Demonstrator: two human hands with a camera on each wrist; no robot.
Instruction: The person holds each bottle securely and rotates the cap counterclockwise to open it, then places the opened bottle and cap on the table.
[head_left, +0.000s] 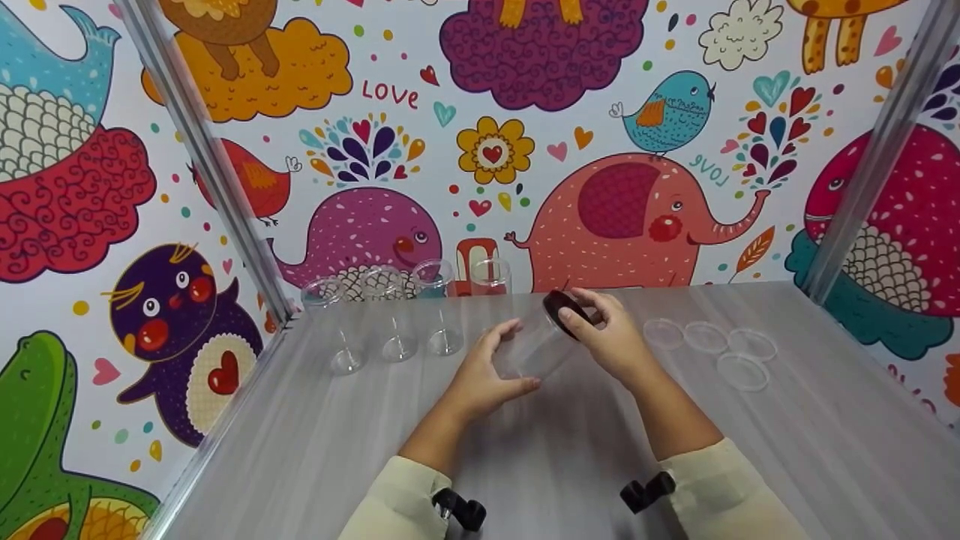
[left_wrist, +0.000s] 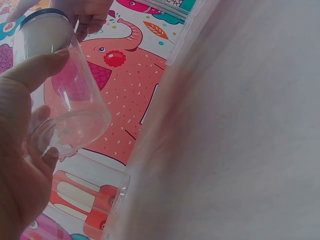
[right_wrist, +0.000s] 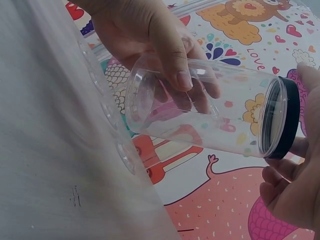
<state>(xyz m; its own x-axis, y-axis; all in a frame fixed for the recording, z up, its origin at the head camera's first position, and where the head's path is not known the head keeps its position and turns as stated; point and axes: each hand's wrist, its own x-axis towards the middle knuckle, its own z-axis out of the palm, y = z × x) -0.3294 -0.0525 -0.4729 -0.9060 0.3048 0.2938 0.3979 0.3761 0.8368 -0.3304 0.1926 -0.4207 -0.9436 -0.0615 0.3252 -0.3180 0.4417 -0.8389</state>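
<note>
A clear plastic jar (head_left: 541, 346) is held tilted above the table, its dark screw lid (head_left: 559, 309) at the upper right end. My left hand (head_left: 480, 379) grips the jar's body near its base, thumb on one side and fingers on the other. Around the lid's rim curl the thumb and fingers of my right hand (head_left: 616, 337). In the right wrist view the lid (right_wrist: 289, 117) sits on the mouth of the see-through jar (right_wrist: 227, 132). Nothing shows inside the jar (left_wrist: 82, 85) in the left wrist view.
Several open clear jars (head_left: 397, 346) stand in a row at the table's back left. Several clear round discs or rings (head_left: 742, 373) lie at the right. A patterned wall (head_left: 487, 90) and metal posts (head_left: 217, 172) bound the grey table (head_left: 315, 450).
</note>
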